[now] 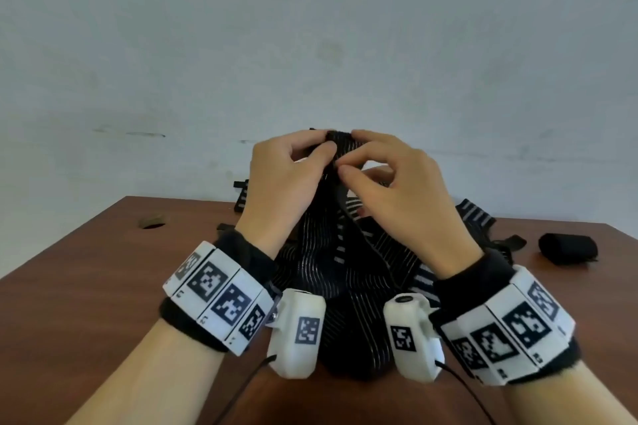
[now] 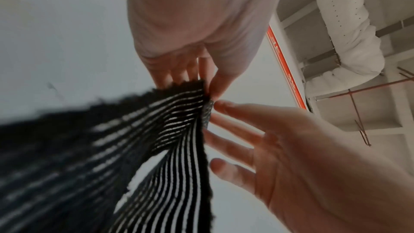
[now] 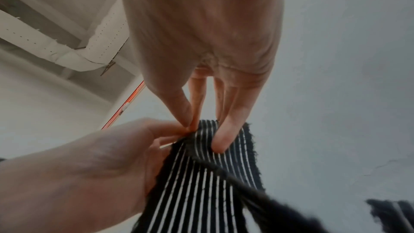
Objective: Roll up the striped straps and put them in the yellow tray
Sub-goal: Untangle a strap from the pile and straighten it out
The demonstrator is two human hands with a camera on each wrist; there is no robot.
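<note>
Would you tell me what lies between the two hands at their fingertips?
Only the end of the striped strap: the left hand and right hand both pinch it, clearest in the head view.

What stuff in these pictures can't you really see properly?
- Yellow tray: in no view.
- Lower black-and-white striped strap: head view, hidden by the left hand, right hand and wrist cameras.
- Dark roll on the brown wooden table: too small to show stripes.
- Strap's near part: left wrist view, blurred.
</note>
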